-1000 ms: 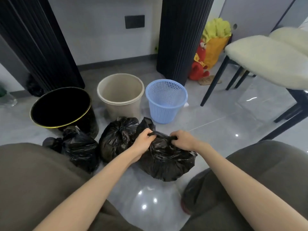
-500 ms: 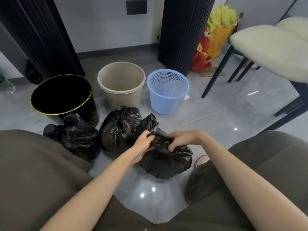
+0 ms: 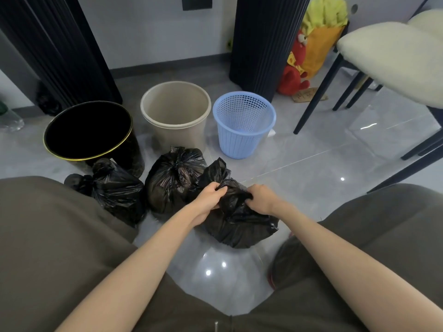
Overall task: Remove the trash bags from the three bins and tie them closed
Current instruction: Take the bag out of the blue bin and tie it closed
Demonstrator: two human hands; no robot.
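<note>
Your left hand (image 3: pixel 208 197) and right hand (image 3: pixel 262 198) are both closed on the gathered neck of the right trash bag (image 3: pixel 239 226), which sits on the grey tiled floor (image 3: pixel 311 168) between your knees. The left fingers pinch a twisted fold of black plastic at the bag's top; the right fingers are curled around the plastic just beside them, so the two hands are nearly touching. A loose flap of this bag sticks up behind your left hand. To its left, touching it, sits the middle trash bag (image 3: pixel 175 180), its top bunched shut. Further left lies the left trash bag (image 3: pixel 115 190), also bunched at the top. Behind the bags stand three bins with no liners in them: the black bin (image 3: pixel 88 130), the beige bin (image 3: pixel 176 109) and the blue basket (image 3: pixel 243 125)
</note>
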